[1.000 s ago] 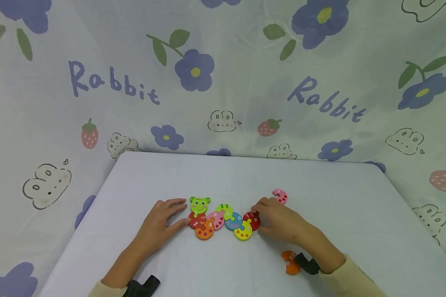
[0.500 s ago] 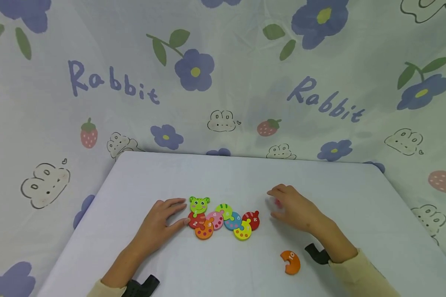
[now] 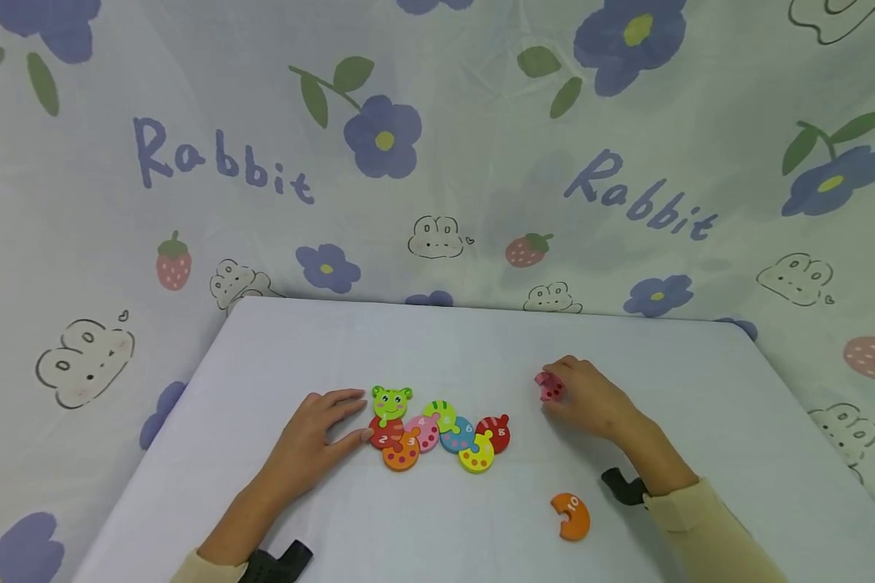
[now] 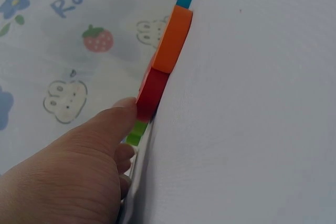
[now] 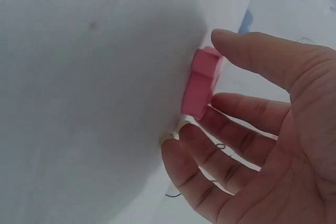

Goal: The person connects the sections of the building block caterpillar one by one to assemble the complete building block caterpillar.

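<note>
A caterpillar number puzzle (image 3: 458, 436) lies joined on the white table, its green smiling head (image 3: 391, 402) at the left end and red piece 8 (image 3: 492, 434) at the right end. My left hand (image 3: 313, 441) rests beside that left end, thumb tip against red piece 2 (image 4: 152, 95), the other fingers near the head. Right of the chain, my right hand (image 3: 591, 397) holds the pink puzzle piece (image 5: 200, 85) between thumb and fingers, low at the tabletop. Its number is not readable now. Orange piece 10 (image 3: 572, 517) lies loose nearer to me.
The white table (image 3: 335, 340) ends at the back against a cloth (image 3: 481, 186) printed with flowers, strawberries and rabbits. Black wrist-camera mounts (image 3: 623, 487) sit at both wrists, the right one near orange piece 10.
My right hand has left red piece 8, moved right and away from me, and taken hold of the pink puzzle piece. The left hand and the joined chain have stayed in place.
</note>
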`<state>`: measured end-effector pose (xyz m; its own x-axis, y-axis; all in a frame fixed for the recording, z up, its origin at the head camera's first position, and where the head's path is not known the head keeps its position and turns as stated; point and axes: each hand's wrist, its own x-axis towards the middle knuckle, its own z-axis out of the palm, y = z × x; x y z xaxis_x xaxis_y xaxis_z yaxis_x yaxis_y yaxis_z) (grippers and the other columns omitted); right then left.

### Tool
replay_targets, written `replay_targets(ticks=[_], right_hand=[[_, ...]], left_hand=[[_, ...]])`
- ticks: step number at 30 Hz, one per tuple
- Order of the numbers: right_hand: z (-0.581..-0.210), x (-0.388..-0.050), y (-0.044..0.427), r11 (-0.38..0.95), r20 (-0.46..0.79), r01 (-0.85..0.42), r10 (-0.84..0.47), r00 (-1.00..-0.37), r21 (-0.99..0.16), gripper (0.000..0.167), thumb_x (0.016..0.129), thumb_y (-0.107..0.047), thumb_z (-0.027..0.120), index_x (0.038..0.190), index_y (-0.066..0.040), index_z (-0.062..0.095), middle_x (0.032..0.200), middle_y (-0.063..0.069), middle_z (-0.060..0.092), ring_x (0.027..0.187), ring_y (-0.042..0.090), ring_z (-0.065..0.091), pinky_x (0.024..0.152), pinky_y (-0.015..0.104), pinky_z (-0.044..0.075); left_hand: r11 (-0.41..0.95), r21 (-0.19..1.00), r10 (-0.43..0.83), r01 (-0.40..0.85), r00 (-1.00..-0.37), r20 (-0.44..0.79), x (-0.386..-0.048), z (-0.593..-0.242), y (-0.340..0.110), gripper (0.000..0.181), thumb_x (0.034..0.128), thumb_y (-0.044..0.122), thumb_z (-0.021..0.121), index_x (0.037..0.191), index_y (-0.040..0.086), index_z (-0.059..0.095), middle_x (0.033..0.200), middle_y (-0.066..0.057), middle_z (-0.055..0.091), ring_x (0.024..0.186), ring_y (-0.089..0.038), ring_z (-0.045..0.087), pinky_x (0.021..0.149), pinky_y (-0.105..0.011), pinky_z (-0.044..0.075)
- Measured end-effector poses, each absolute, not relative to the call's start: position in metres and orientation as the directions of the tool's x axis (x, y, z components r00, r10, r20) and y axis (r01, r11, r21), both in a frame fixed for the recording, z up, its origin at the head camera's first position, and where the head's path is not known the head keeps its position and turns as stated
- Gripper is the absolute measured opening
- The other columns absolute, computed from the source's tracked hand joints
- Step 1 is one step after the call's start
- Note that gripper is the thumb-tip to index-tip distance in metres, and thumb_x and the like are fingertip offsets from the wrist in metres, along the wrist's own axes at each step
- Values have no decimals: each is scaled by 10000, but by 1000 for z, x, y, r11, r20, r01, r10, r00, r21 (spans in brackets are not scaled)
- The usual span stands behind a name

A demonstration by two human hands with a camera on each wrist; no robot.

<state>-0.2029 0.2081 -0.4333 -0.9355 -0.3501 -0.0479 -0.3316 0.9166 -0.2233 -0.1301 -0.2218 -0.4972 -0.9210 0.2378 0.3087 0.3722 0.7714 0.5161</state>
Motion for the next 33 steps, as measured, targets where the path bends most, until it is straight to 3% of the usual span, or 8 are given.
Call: replay_targets(ticks=[14,33], right_hand=[[-439,-210,217,898,-7,-346,-361,-932,-273,480,877,-137,810,1311,0,659,1296,191,623,1166,378,581,981,539,543],[-441,-200,217,829,26,-404,-428,-903,-386,455,890,-118,824,1305,-17,664,1261,137,625,1120,302,600,953,485,569]], left_hand=[[773,522,235,359,-928,290,-129,-495,-220,540,887,360,855,1353,125,717,1440,27,616,1119,-152,508,917,-404,500],[782,518,222,346,-932,287,-127,-496,-220,552,883,367,860,1361,134,715,1432,41,619,1107,-140,508,894,-392,507]])
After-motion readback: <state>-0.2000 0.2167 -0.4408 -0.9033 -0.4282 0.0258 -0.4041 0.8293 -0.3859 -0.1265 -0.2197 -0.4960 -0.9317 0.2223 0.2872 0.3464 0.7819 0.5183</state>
